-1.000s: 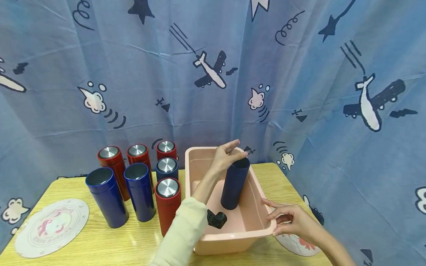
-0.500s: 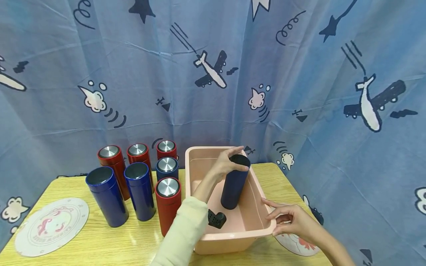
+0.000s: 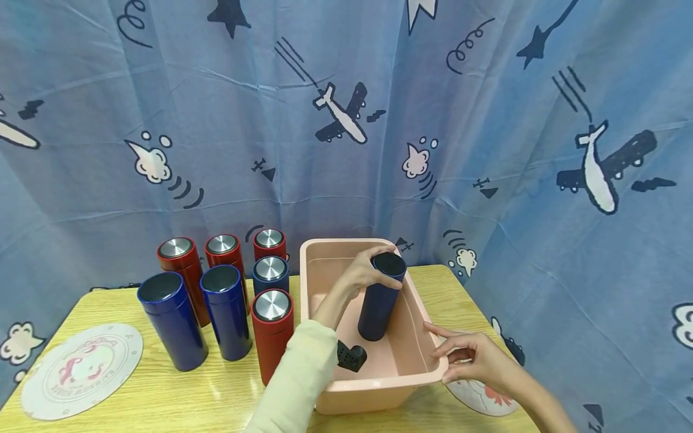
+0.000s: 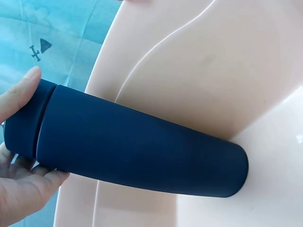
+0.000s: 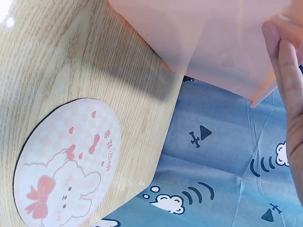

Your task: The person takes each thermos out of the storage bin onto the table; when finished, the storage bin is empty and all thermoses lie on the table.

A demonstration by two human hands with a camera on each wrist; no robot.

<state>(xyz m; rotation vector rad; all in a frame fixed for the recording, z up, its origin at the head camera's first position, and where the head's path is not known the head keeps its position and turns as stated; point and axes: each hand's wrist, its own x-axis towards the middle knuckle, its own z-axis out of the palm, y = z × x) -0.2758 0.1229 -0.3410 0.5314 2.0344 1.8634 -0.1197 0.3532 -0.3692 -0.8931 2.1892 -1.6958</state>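
A dark blue thermos (image 3: 379, 313) stands inside a pink plastic bin (image 3: 390, 383), close to its right wall. My left hand (image 3: 364, 273) grips it round the top, thumb on one side and fingers on the other. In the left wrist view, the thumb and fingers lie at the seam of the bottle's cap, and its base is at the bin floor. My right hand (image 3: 476, 356) holds the bin's near right corner, fingers at the rim. A black perforated piece (image 3: 352, 356) lies on the bin floor near the front.
Left of the bin stand several red thermoses (image 3: 272, 337) with silver lids, a dark blue one (image 3: 271, 273) with a silver lid, and two glossy blue ones (image 3: 178, 331). Round mats (image 3: 81, 370) lie at the table's left and right (image 5: 71, 165). A patterned curtain (image 3: 227, 120) hangs behind.
My left hand has come down from above the dark blue thermos and closed round its top. The right hand stays at the bin's corner.
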